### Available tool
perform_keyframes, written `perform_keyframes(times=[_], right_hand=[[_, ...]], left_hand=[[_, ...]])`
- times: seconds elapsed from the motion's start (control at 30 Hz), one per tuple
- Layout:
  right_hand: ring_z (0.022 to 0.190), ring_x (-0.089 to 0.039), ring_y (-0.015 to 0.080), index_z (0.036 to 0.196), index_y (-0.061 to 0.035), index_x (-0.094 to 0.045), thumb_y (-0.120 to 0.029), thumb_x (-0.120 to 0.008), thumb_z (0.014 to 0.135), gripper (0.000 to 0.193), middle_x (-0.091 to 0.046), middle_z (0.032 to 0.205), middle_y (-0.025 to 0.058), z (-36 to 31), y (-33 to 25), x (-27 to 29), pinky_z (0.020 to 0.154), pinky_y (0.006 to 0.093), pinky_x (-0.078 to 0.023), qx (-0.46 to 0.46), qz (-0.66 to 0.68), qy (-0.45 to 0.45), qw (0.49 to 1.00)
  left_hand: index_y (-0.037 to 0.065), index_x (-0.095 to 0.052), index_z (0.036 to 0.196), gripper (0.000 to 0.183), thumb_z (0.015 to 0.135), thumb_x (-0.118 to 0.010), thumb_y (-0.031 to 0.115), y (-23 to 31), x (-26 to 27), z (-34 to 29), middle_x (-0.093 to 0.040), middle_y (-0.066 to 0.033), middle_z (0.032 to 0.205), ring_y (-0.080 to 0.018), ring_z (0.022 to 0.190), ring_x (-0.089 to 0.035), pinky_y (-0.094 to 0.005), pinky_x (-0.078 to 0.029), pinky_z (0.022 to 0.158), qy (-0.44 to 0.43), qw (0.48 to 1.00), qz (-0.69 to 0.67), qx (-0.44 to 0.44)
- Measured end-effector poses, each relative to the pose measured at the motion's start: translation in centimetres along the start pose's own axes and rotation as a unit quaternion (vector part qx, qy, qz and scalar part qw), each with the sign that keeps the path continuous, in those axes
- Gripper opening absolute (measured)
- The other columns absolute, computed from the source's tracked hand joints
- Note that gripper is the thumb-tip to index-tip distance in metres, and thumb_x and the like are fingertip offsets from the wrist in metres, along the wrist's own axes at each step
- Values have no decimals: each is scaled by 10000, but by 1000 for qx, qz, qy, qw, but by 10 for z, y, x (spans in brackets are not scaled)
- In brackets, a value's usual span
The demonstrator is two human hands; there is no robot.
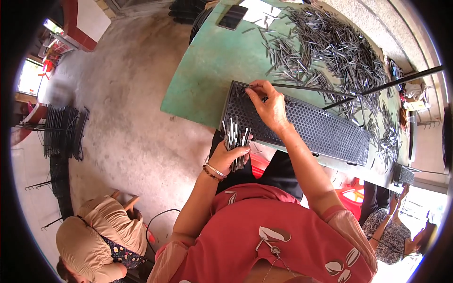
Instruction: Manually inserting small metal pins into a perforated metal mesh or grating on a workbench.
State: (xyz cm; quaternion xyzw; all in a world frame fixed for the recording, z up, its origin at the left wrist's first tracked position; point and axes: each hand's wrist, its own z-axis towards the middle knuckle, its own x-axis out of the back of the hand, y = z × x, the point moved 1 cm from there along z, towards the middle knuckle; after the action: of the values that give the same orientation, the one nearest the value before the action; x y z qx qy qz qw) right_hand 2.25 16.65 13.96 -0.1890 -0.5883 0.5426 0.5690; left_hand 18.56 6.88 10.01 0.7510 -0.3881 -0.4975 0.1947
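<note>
My left hand (227,156) is wrapped round an upright bundle of slim dark and silvery sticks (236,134), just off the near left end of a long black panel full of round holes (325,126). At the panel's far left corner, my right hand (270,104) bends down with thumb and forefinger drawn together against the holes. Whatever lies between those fingertips is too small to make out. A large heap of similar loose sticks (337,45) spreads over the green table (200,70) beyond the panel.
A dark phone (233,17) lies on the table's far left part. Thin black rods (396,80) cross above the heap at right. One person in beige (101,236) sits at lower left; another person (389,236) is at lower right. Black racks (63,132) stand at left.
</note>
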Motion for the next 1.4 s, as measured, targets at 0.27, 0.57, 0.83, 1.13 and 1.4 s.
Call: perform_keyframes(times=[0.27,0.57,0.83,1.13,1.4], right_hand=[[828,-676,221,989,-6,-584,-108,-646,831,198,-676,871,130,-1,-1,-1,674,300,-511,34,-52,2,998],[829,-668,245,997,-14,-585,-84,-646,822,198,-669,878,150,2,1,-2,686,330,-517,83,-55,-18,995],[842,-629,283,1012,-31,-597,-70,-648,809,214,-662,881,133,0,0,-1,737,364,-499,114,-97,-27,988],[878,-594,290,961,-31,-658,-57,-658,776,188,-639,980,114,-1,10,-5,798,362,-463,240,-150,-24,959],[867,-608,170,1002,1,-659,-187,-628,871,231,-647,949,98,-13,-20,17,785,286,-468,-24,76,-151,985]], left_hand=[[-25,-509,1188,407,812,-617,88,-3,3,1,-611,-58,813,-121,663,-580,-246,-478,563,-3,1000,0,7],[-26,-557,1130,350,815,-617,115,-4,6,3,-619,-62,815,-123,662,-582,-248,-477,575,4,999,5,33],[-4,-564,1087,306,817,-622,127,-4,8,3,-623,-58,799,-120,655,-590,-245,-477,565,10,999,28,27],[16,-561,1092,316,805,-640,123,-1,10,2,-617,-51,787,-113,647,-587,-245,-481,550,-7,997,71,34],[16,-582,1044,265,802,-643,107,14,-5,-8,-606,-27,746,-95,622,-572,-236,-469,542,-23,996,84,-15]])
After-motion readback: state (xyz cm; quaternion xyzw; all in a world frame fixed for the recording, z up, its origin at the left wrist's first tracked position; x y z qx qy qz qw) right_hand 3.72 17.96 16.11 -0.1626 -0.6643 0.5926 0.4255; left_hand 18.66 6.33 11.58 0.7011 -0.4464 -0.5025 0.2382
